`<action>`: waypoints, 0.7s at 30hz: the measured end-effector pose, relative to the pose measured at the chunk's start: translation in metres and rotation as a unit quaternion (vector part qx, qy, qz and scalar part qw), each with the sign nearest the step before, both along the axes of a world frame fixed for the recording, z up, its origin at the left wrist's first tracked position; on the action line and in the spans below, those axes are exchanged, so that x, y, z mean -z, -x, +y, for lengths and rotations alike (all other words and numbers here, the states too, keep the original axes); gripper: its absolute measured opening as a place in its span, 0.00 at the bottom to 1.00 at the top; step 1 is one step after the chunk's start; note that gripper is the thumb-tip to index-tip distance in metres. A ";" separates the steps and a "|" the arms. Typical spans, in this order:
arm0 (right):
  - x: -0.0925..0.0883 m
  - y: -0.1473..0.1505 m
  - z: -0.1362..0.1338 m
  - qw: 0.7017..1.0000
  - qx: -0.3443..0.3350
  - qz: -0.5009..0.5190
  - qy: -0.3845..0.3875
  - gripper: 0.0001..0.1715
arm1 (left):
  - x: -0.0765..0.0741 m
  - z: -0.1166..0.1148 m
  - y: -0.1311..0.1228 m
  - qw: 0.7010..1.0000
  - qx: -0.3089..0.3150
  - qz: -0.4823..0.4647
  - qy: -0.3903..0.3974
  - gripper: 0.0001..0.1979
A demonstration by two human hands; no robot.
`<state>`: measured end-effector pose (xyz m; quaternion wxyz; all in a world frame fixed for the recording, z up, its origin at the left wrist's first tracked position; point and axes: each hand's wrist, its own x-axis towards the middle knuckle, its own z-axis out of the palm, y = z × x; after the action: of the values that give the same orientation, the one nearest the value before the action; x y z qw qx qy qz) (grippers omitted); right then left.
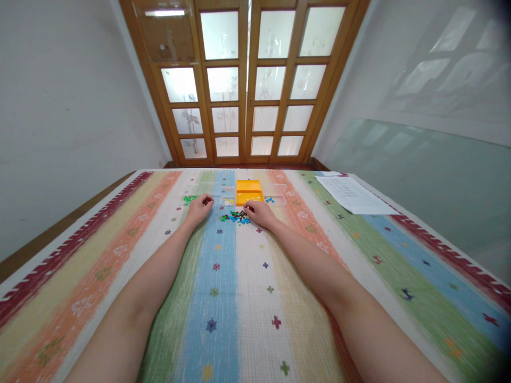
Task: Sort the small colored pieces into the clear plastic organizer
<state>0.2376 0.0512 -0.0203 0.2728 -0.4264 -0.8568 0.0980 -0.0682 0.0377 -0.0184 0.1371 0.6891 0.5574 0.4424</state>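
My left hand (199,208) is at the front of a clear plastic box, beside the small green pieces (189,200) lying in it. Its fingers are curled together; whatever they may pinch is too small to make out. My right hand (260,213) reaches over the right edge of a loose pile of tiny green, blue and dark pieces (235,217), fingertips pressed together, contents hidden. Right behind that hand stands an open orange box (249,186) with a few small light pieces inside. Blue pieces (270,200) lie in a clear box (280,200) to its right.
A striped, patterned tablecloth (215,340) covers the table. Printed paper sheets (351,194) lie at the far right. Beyond the table's far edge are wooden doors with glass panes (249,85). A pale green glass-like panel (419,186) leans along the right wall.
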 end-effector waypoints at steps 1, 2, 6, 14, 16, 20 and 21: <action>0.000 0.000 0.000 1.000 0.000 0.000 0.000 0.11 | 0.002 0.003 0.001 1.000 -0.010 -0.018 -0.003 0.09; 0.000 0.000 0.000 1.000 0.000 0.000 0.001 0.11 | 0.003 0.005 0.003 0.999 -0.018 -0.034 -0.004 0.09; -0.001 0.000 0.000 1.000 -0.001 0.001 0.004 0.11 | 0.005 0.010 0.007 0.994 -0.055 -0.089 0.009 0.11; 0.000 0.000 0.001 1.000 -0.001 0.003 0.001 0.11 | 0.009 0.013 0.014 0.982 -0.112 -0.152 0.004 0.14; 0.000 0.000 0.000 1.000 0.001 0.001 0.001 0.11 | 0.011 0.015 0.016 0.979 -0.120 -0.162 0.012 0.16; -0.002 -0.003 0.001 1.000 0.005 -0.001 -0.003 0.10 | 0.015 0.017 0.018 0.978 -0.113 -0.174 0.030 0.20; -0.003 -0.004 0.002 1.000 0.005 0.000 -0.007 0.10 | 0.015 0.017 0.018 0.978 -0.109 -0.175 0.032 0.20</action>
<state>0.2419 0.0531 -0.0174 0.2762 -0.4290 -0.8553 0.0904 -0.0863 0.0549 -0.0335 0.2054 0.5315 0.6104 0.5502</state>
